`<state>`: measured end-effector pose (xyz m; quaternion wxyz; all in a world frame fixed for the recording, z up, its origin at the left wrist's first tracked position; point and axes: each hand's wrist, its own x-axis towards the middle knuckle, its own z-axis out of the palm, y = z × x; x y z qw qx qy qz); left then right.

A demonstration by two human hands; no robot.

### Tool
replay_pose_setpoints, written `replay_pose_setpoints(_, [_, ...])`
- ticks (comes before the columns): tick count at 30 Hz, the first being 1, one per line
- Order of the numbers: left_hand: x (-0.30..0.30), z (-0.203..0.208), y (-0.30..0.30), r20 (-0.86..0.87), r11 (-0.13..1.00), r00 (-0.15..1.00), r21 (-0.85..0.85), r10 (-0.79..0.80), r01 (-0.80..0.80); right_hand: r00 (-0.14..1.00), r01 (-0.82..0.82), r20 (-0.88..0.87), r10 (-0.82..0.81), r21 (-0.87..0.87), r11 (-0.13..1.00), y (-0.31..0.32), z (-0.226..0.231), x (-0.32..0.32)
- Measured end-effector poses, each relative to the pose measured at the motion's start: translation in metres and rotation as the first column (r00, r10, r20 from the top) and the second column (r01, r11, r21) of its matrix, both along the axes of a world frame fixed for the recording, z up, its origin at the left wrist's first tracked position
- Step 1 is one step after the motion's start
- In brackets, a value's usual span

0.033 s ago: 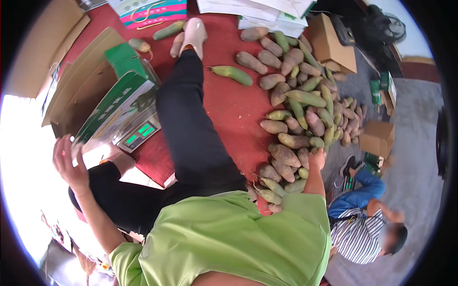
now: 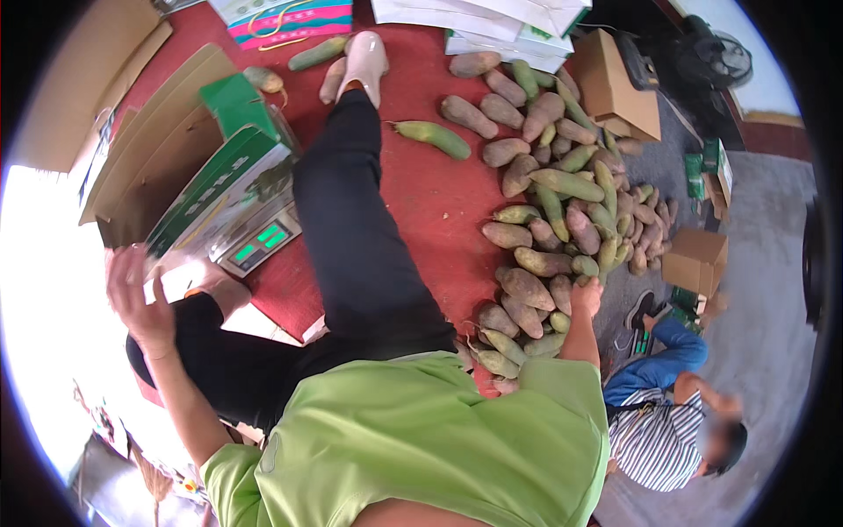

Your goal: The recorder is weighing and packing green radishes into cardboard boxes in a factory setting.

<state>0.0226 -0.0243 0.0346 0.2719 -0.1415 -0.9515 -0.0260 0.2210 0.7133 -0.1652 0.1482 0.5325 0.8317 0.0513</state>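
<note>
My right hand [image 2: 587, 297] reaches into the heap at my right, its fingers closed on the end of a green radish [image 2: 585, 265]. Around it lie many long radishes, some green, others coated in brown soil, such as the brown radish [image 2: 527, 288] beside my wrist. My left hand [image 2: 140, 300] is raised at the left with its fingers apart and nothing in it. It is near the open green and white carton [image 2: 215, 189], whose flaps stand up. The carton rests on a scale [image 2: 259, 244] with a lit green display.
A single green radish [image 2: 432, 139] lies on the red mat [image 2: 421, 228] past my leg. Gift boxes [image 2: 285, 19] and white boxes [image 2: 505, 44] stand at the far side. Brown cartons [image 2: 695, 260] sit to the right, near a seated person in a striped shirt [image 2: 654, 439].
My left hand has shifted slightly to the right, and its fingers have turned. My right hand stays at the same radish. The whole view has moved a little.
</note>
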Motion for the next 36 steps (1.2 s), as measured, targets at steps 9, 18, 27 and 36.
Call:
replay_pose_setpoints(9, [0.018, -0.039, 0.134, 0.377, 0.888, 0.840, 0.396, -0.389, 0.234, 0.384, 0.283, -0.666, -0.640, -0.575, 0.768, 0.060, 0.010, 0.053])
replay_pose_setpoints(18, [0.022, -0.066, 0.147, 0.363, 0.719, 0.758, 0.666, -0.542, 0.196, -0.243, -0.127, -0.557, -0.794, -0.793, 0.595, -0.007, 0.048, 0.067])
replay_pose_setpoints(27, [0.014, -0.075, 0.151, 0.284, 0.660, 0.820, 0.738, -0.497, 0.144, 0.141, -0.683, -0.669, -0.730, -0.599, 0.418, -0.112, 0.179, -0.142])
replay_pose_setpoints(36, [-0.007, -0.078, 0.138, 0.331, 0.511, 0.834, 0.857, -0.441, -0.070, 0.469, -0.882, -0.859, -0.204, -0.441, -0.168, -0.361, 0.308, -0.347])
